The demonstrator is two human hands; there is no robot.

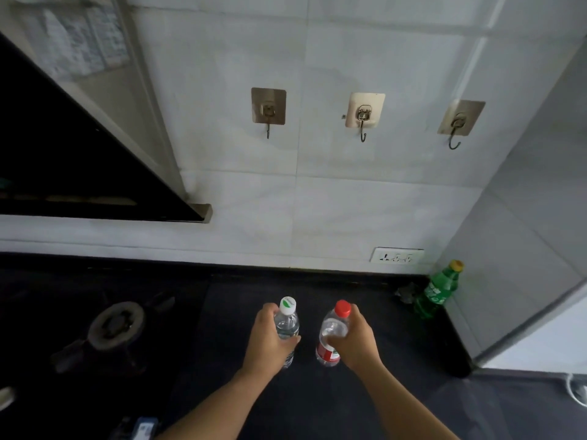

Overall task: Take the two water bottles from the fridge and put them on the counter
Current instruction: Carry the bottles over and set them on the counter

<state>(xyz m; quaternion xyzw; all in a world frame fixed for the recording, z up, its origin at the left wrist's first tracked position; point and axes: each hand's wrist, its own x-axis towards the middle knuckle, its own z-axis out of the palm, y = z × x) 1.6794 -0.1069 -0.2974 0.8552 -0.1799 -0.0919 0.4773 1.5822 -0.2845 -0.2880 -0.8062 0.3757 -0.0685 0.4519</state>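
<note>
Now your left hand [266,339] is wrapped around the white-capped bottle [286,325], and your right hand [355,339] is clamped on the red-capped bottle [333,333], each grip closed about the bottle's middle. Both bottles stand upright, side by side and just apart, over the dark surface [317,401]. Whether their bases already touch it you cannot tell from here; they look at or very near it.

You are at the placing step, with the fridge work seemingly done. The next move calls for settling both bases flat, then opening each grip and drawing your hands straight back so neither bottle tips.

Taking the red-capped bottle as your mark: the white-capped one is just to its left, the gas burner [114,327] well off to the left beyond that, and the green soda bottle [436,290] stands to the right and farther back, in the corner under the wall socket [397,255]. Three wall hooks [363,114] hang high above. Nothing lies under or between the bottles, so the spot looks free.
</note>
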